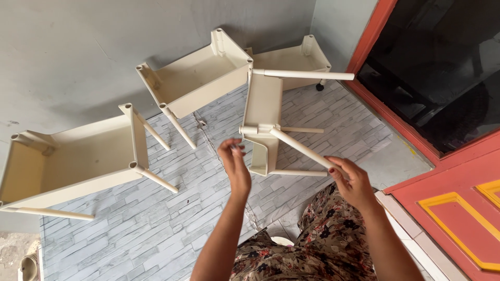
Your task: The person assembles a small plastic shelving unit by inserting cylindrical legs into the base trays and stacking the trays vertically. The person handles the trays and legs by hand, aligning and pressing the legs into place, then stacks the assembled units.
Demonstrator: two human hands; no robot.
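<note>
Nearest the camera, a lap in a floral dress (317, 244) fills the bottom edge of the view. From it both forearms reach up over the floor (135, 229), which is laid with a grey brick-pattern sheet.

The right hand (351, 179) is pinched round the free end of a cream tube (302, 148), thumb against fingers. The tube runs up and left into a corner socket of a small cream tray (263, 104), which stands on edge mid-floor with three more tubes sticking out of its other corners. The left hand (234, 161) hangs just left of that tray, fingers drawn together at the tips; whether they nip something small cannot be told.

Farther off, three more cream trays lean against the grey wall (78, 47): a large one (73, 161) at the floor's left edge with tubes in its corners, a second (195, 78) in the middle, and a third (297, 60) behind the held tray, with a black castor (320, 87) below it.

Along the right edge stands a red door frame (364, 47) with dark glass, and a red door (458, 208) with yellow trim fills the near right corner.
</note>
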